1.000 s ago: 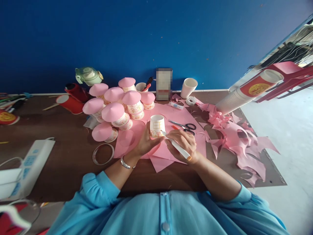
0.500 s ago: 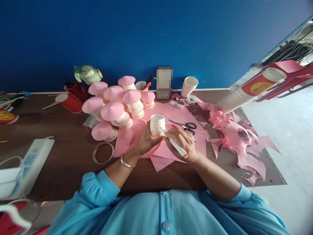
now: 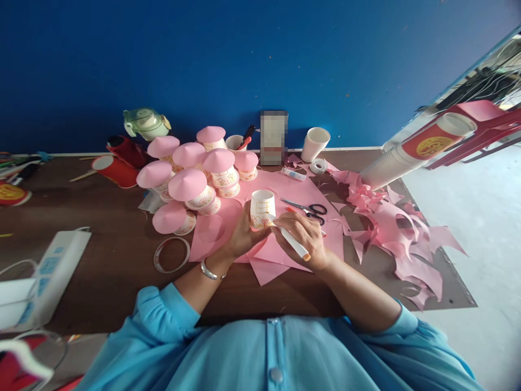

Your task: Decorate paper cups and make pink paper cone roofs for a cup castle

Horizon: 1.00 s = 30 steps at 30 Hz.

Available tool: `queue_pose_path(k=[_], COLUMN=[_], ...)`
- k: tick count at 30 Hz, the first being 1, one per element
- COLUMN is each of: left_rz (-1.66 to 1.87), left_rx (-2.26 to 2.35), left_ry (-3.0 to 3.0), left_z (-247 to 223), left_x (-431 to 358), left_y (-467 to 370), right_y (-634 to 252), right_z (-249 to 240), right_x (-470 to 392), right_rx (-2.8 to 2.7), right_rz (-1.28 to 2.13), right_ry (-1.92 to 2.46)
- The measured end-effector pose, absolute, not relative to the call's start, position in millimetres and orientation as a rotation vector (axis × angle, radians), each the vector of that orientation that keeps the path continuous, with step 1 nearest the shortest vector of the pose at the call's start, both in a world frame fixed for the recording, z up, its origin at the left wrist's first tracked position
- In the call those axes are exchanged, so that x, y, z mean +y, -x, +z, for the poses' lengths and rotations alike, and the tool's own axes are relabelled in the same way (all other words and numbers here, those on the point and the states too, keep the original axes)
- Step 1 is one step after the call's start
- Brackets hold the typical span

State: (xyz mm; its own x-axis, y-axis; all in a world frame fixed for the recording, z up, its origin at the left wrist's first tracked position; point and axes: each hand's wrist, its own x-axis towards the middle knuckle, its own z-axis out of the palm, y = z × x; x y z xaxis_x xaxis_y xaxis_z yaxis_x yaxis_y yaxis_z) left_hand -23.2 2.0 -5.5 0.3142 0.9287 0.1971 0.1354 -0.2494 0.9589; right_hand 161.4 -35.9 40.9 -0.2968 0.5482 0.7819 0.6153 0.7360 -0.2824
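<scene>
Left hand [image 3: 241,237], centre of frame: grip closed round the side of a small white paper cup with yellow and orange line drawings [image 3: 260,203], over flat pink paper sheets [image 3: 307,188]. Right hand [image 3: 308,232]: fingers pinched on a slim white marker pen with orange end [image 3: 293,243]; tip at cup wall. Black-handled metal scissors [image 3: 306,207] just right of cup. Pink-coned, decorated paper cups [image 3: 188,184] clustered left of centre, brown tabletop [image 3: 244,293].

I observe a blue wall [image 3: 195,60] across the upper frame, marked with small pale flecks [image 3: 347,95]. A dark brown tabletop [image 3: 118,271] extends below it. At right I record pale floor [image 3: 488,260], brightly lit, and red furniture [image 3: 478,117], type undetermined. The wall darkens toward upper left.
</scene>
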Motion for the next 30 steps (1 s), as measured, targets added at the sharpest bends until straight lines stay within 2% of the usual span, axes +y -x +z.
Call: queue_pose_path(k=[30], left_rz=[1.089], left_rx=[1.037], left_ry=[-1.557], left_z=[-2.3], left_x=[0.2], left_y=[24.2], right_y=[-166.6], right_z=[38.0], right_x=[-35.9], right_rx=[-1.942], right_rz=[-0.117], right_ry=[0.886])
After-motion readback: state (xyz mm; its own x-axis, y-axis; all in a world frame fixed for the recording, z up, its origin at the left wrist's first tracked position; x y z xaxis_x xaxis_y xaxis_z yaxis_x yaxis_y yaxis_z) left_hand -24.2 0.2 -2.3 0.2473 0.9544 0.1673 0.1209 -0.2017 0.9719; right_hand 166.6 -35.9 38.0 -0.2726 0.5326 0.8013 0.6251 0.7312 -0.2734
